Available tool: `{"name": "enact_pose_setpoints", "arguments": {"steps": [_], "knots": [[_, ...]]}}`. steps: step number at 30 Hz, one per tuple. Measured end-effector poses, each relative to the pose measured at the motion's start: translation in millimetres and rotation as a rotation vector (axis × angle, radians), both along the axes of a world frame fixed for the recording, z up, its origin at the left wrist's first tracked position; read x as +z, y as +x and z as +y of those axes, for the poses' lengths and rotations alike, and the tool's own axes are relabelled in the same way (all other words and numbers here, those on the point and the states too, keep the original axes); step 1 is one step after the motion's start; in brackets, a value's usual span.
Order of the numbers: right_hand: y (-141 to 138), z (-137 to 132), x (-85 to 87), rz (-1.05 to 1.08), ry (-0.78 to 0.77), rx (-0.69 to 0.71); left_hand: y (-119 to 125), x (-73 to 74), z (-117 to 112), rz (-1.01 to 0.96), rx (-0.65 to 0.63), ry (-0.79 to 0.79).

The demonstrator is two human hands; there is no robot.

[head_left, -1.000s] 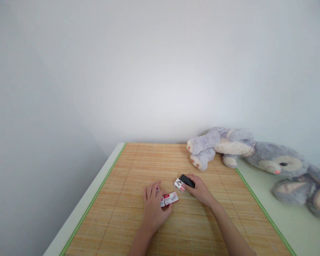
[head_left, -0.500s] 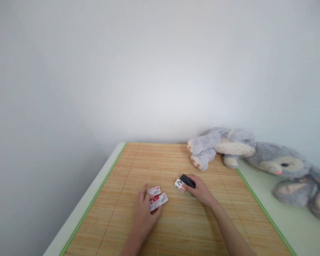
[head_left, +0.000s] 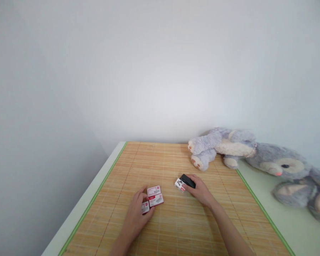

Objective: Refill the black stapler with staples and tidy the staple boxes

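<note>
My left hand (head_left: 136,215) has its thumb and fingers around a small red-and-white staple box (head_left: 145,207), partly covered by the hand. Right beside it a second staple box (head_left: 156,200) lies on the mat, and a third staple box (head_left: 154,190) sits just behind that one. My right hand (head_left: 198,190) is closed around a black stapler (head_left: 188,180). Against the stapler's left side is a white box (head_left: 180,185) with a dark picture and red print, which the fingers of this hand also touch.
A bamboo mat (head_left: 160,165) with green edging covers much of the pale table (head_left: 290,213). A grey plush rabbit (head_left: 236,147) lies along the back right, its legs on the mat. Behind stands a plain wall (head_left: 149,71).
My left hand has moved left and toward me. The front staple boxes have shifted left and sit straighter beside the rear one. My right hand has stayed in place.
</note>
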State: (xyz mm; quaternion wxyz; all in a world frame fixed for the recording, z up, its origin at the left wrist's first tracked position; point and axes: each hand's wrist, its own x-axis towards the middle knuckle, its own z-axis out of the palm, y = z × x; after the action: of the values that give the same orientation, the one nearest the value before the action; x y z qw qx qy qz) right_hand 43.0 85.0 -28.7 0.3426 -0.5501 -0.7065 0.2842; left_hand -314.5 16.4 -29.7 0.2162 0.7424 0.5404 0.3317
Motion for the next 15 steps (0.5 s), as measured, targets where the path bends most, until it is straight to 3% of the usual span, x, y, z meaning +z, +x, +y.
{"name": "enact_pose_setpoints", "arguments": {"steps": [8,15], "knots": [[-0.4,-2.3,2.3,-0.006,-0.003,0.008,-10.0,-12.5,0.3,0.035,0.012,-0.018],[-0.3,-1.6,3.5,-0.007,-0.012,0.003,-39.4,-27.9,12.9,0.020,0.155,0.039]]}}
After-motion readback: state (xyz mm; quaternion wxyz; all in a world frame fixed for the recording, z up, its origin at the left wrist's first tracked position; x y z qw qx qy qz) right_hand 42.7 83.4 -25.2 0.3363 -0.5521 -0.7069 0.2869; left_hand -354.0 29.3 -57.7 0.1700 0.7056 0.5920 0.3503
